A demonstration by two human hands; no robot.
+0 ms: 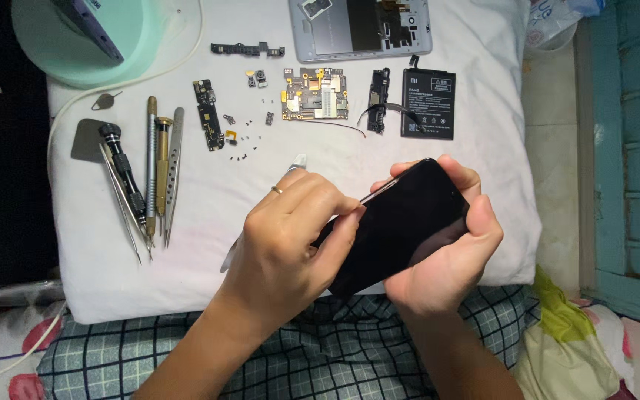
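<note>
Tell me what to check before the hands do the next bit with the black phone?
1. Right hand has the phone in a firm grip: ok, fingers wrap both long edges.
2. Left hand is on the phone's edge: ok, fingertips pinch there.
3. Phone is over the white pad, not the floor: ok.
4. Small screws are away from the hands: ok.
5. Tweezers and screwdrivers are handy: ok, left of the hands.
6. Phone's edge is already lifted: cannot tell.
</note>
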